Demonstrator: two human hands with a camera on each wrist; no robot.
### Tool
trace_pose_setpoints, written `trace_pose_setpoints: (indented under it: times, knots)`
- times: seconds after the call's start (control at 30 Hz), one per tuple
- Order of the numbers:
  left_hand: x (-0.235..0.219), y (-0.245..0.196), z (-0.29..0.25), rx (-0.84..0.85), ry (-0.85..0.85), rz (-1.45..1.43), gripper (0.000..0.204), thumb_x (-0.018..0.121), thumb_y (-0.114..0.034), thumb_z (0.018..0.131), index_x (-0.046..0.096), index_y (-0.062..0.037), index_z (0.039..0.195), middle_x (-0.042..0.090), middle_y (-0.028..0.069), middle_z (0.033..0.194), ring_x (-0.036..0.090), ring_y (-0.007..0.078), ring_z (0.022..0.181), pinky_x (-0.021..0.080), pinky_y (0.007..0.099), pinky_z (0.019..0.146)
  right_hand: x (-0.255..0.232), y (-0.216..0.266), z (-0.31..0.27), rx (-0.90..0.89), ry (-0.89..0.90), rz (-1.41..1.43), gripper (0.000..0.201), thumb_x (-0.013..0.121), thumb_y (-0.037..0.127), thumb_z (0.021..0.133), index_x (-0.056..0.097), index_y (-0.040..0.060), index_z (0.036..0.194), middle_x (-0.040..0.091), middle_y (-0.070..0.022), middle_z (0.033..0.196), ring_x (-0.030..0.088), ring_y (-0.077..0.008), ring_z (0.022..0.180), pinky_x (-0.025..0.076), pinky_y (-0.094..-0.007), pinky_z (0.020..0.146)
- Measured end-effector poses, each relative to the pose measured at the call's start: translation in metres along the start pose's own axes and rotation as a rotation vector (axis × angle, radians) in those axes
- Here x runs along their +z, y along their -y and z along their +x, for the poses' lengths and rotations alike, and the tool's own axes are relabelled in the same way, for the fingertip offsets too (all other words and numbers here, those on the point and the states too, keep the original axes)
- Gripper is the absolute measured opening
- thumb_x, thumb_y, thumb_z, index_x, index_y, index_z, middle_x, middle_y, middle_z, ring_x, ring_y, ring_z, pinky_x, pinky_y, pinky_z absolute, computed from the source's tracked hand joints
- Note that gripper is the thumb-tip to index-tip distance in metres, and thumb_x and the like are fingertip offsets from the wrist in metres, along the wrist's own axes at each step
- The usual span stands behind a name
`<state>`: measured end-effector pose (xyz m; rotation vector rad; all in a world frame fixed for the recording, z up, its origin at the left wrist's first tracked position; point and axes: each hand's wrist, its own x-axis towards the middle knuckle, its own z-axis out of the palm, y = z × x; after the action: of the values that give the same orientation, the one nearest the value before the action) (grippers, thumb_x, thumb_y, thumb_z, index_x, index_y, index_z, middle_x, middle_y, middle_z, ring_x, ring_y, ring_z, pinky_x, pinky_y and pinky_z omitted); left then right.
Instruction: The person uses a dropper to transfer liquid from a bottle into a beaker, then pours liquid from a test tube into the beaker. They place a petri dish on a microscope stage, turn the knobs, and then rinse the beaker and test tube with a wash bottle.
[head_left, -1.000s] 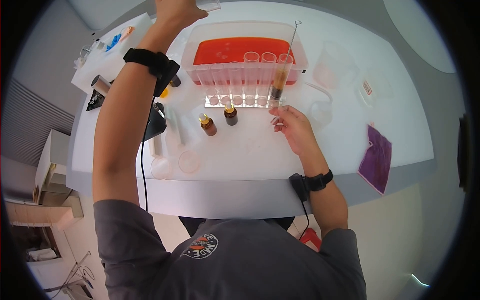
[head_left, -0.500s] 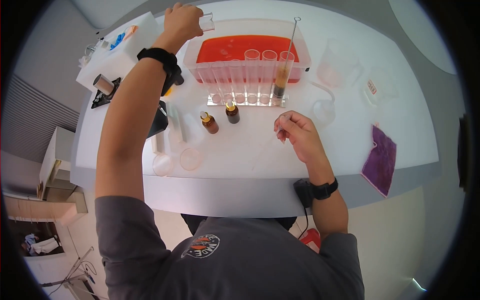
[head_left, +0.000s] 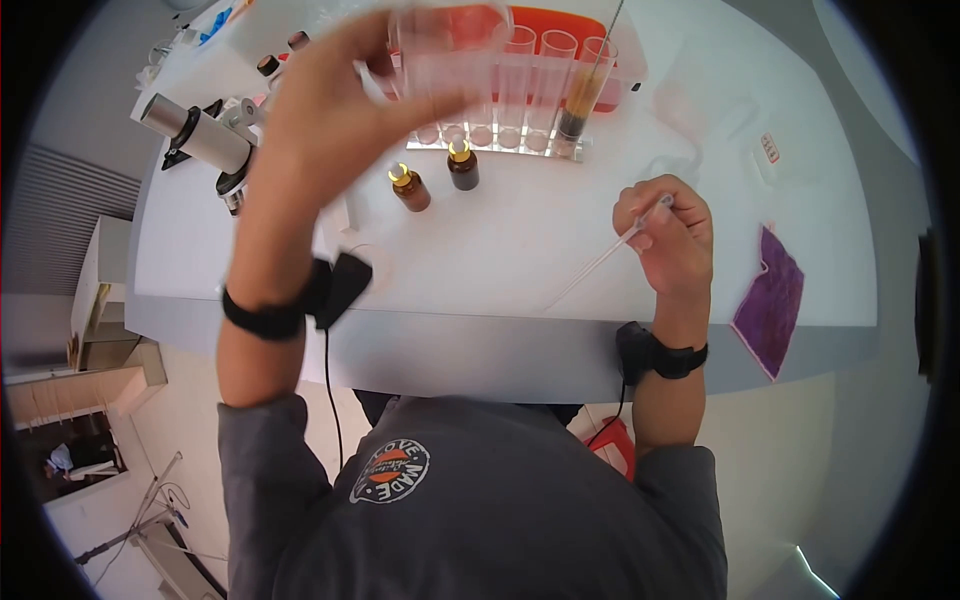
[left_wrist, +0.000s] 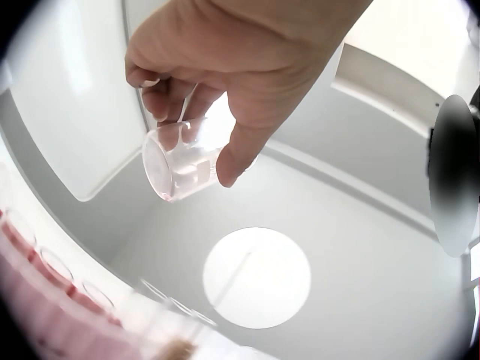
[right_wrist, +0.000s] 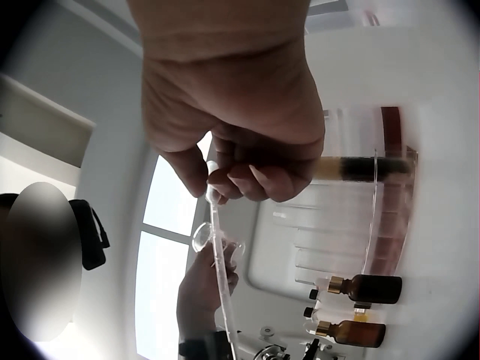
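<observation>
My left hand (head_left: 335,110) holds a small clear beaker (left_wrist: 180,169), fingers and thumb round its sides, raised in front of the tube rack in the head view. The beaker looks clear, with a pale pinkish tint. My right hand (head_left: 668,235) pinches a clear plastic dropper (head_left: 603,258) near its bulb, its thin stem slanting down and to the left. Clear test tubes (head_left: 552,75) stand in the rack (head_left: 510,147); the rightmost tube (head_left: 583,95) has brown and dark layers and a wire-handled rod in it. Two brown dropper bottles (head_left: 410,188) stand before the rack.
Behind the rack is a clear tub (head_left: 629,70) of red liquid. A microscope (head_left: 205,140) stands at the left. A purple cloth (head_left: 770,305) lies by the right front edge, and a labelled clear container (head_left: 767,160) sits behind it. A faint clear dish (head_left: 370,265) lies near the front.
The left hand has come back from beyond the tub towards the body with the beaker. The right hand has moved right and turned, bringing the dropper into plain sight. The head view has shifted.
</observation>
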<state>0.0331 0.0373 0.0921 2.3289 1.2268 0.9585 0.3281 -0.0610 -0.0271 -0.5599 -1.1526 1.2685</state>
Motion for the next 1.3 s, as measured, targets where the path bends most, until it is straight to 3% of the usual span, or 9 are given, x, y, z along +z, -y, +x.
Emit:
trace_pose_setpoints:
  times: [0.07,0.13,0.23,0.33,0.43,0.77,1.03,1.17,1.3]
  knots:
    - [0.024,-0.003,-0.038,-0.112,0.12,-0.24,0.054,0.086,-0.01,0.07,0.064,-0.0007,0.119,0.067,0.0004,0.107,0.06,0.007,0.082,0.048,0.023,0.076,-0.004,0.001,0.001,-0.036,0.027,-0.002,0.026,0.065,0.021,0.095,0.061,-0.0039,0.096,0.056,-0.0062,0.075,0.046,-0.0102,0.064,0.034,-0.0243,0.057]
    - [0.054,0.001,-0.069,-0.204,0.137,-0.46,0.052,0.086,-0.018,0.068,0.065,-0.0022,0.113,0.066,0.0067,0.099,0.059,0.0172,0.085,0.048,0.0301,0.08,-0.006,0.002,0.002,-0.051,0.042,0.01,0.026,0.065,0.022,0.095,0.06,-0.0036,0.094,0.056,-0.0064,0.074,0.045,-0.011,0.063,0.032,-0.0251,0.057]
    - [0.091,0.02,-0.091,-0.201,0.202,-0.38,0.055,0.086,-0.019,0.069,0.063,-0.0034,0.117,0.067,0.0079,0.102,0.058,0.0198,0.086,0.049,0.0329,0.081,-0.004,0.001,0.004,-0.085,0.054,-0.041,0.022,0.059,0.024,0.098,0.059,0.0018,0.093,0.046,0.0008,0.065,0.038,-0.0094,0.061,0.027,-0.0285,0.057]
    - [0.105,0.017,-0.098,-0.315,0.291,-0.355,0.054,0.084,-0.01,0.069,0.064,-0.0036,0.119,0.066,0.0027,0.11,0.056,0.0143,0.094,0.045,0.0285,0.085,-0.005,-0.001,0.005,-0.091,0.05,-0.012,0.021,0.058,0.022,0.098,0.06,0.0015,0.094,0.047,0.0007,0.065,0.038,-0.0101,0.061,0.027,-0.0291,0.058]
    - [0.114,0.017,-0.099,-0.328,0.295,-0.329,0.057,0.085,-0.014,0.068,0.064,-0.0033,0.12,0.067,0.0058,0.109,0.056,0.0174,0.092,0.046,0.0298,0.086,-0.005,-0.003,0.005,-0.13,0.014,0.036,0.021,0.06,0.018,0.096,0.059,-0.0031,0.092,0.047,-0.0016,0.066,0.04,-0.0102,0.06,0.03,-0.0269,0.057]
    - [0.119,0.021,-0.099,-0.309,0.283,-0.291,0.064,0.087,-0.016,0.065,0.062,-0.0047,0.123,0.066,0.0085,0.1,0.056,0.0218,0.087,0.048,0.0332,0.083,-0.006,-0.005,0.006,-0.196,-0.042,-0.002,0.022,0.06,0.019,0.098,0.059,-0.0028,0.096,0.049,-0.0024,0.068,0.04,-0.0102,0.062,0.029,-0.0258,0.058]
    - [0.122,0.024,-0.101,-0.306,0.309,-0.305,0.067,0.088,-0.017,0.065,0.061,-0.0084,0.125,0.064,0.0079,0.109,0.053,0.0222,0.09,0.047,0.0344,0.086,-0.003,-0.014,0.003,-0.259,-0.142,-0.131,0.022,0.061,0.018,0.098,0.06,-0.0039,0.101,0.057,-0.0065,0.076,0.044,-0.0104,0.064,0.035,-0.0252,0.059]
    - [0.119,0.023,-0.102,-0.271,0.31,-0.315,0.064,0.085,-0.012,0.068,0.059,-0.0064,0.127,0.063,0.0081,0.121,0.055,0.0265,0.098,0.049,0.036,0.088,0.006,-0.019,-0.004,-0.15,-0.179,-0.268,0.018,0.065,0.012,0.095,0.064,-0.0046,0.102,0.061,-0.0066,0.082,0.05,-0.0096,0.067,0.041,-0.0251,0.063]
    - [0.109,0.018,-0.107,-0.197,0.207,-0.315,0.07,0.087,-0.01,0.065,0.058,-0.0097,0.129,0.063,0.0048,0.12,0.052,0.0225,0.091,0.047,0.0331,0.084,0.023,-0.022,-0.005,-0.024,-0.171,-0.421,0.017,0.07,0.006,0.09,0.067,-0.0048,0.102,0.062,-0.0036,0.084,0.053,-0.0088,0.073,0.043,-0.0241,0.066]
